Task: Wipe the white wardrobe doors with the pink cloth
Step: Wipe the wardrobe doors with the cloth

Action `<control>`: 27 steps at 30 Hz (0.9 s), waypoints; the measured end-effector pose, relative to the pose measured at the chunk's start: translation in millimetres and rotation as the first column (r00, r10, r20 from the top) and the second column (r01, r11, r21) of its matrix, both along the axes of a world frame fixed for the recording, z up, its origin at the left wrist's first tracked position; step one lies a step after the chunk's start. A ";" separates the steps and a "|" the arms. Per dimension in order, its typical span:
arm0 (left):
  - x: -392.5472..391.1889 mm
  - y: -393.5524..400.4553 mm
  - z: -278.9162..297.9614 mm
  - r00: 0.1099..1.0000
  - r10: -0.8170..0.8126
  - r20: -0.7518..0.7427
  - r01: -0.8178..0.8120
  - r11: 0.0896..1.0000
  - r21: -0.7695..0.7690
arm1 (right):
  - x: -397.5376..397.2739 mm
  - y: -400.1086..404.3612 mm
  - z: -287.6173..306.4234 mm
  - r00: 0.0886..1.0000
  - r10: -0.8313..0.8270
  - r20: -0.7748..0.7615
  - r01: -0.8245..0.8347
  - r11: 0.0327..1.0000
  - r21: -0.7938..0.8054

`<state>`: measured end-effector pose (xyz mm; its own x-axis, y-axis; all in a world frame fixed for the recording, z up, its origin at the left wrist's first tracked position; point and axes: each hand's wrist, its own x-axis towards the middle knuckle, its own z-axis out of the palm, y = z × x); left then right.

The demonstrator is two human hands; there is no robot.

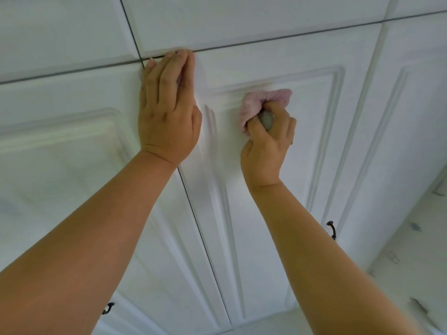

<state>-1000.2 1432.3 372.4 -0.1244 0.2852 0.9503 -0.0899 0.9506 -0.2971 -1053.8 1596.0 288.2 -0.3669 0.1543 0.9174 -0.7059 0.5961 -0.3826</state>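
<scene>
left hand (169,112): flat, fingers straight, pressed on wardrobe door (278,189) top-left corner | right hand (268,141): clutching bunched pink cloth (261,102) against the door's raised panel, cloth's long axis slanting up-right | dark handle (331,229) below-right

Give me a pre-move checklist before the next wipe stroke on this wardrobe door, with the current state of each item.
1. Pink cloth held: ok. The right hand grips it bunched, fingers curled round it.
2. Cloth on the surface: ok. It looks pressed against the raised panel of the white wardrobe door.
3. Door braced: ok. The left hand rests flat at the door's top corner, by the seam.
4. Cloth spread for a wide stroke: not ok. It is wadded up.
5. Stroke path free: ok. The dark handle sits well below the cloth.
6. Dirt left on the panel: cannot tell.
</scene>
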 end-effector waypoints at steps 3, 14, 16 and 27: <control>2.3 5.7 0.5 1.000 -0.031 0.001 0.031 0.999 -0.026 | 6.6 -17.2 -34.5 0.976 0.092 -0.198 -0.044 0.971 0.235; 1.7 2.3 0.9 1.000 -0.029 0.011 0.029 0.999 -0.017 | -19.4 55.5 -13.9 0.964 0.210 0.161 -0.036 0.706 -0.707; 0.1 1.8 0.2 0.999 -0.031 0.012 0.031 0.999 -0.028 | -14.5 51.9 -27.3 0.936 0.302 0.181 -0.027 0.574 -0.818; -1.1 2.1 0.5 0.999 -0.040 0.027 0.041 0.999 -0.026 | -3.3 54.5 34.5 0.987 0.125 0.098 -0.046 0.816 -0.576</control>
<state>-1001.4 1434.4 372.9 -0.1368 0.3159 0.9389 -0.0437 0.9449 -0.3243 -1057.1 1650.4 322.7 -0.5087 0.5979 0.6195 -0.6666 0.1819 -0.7229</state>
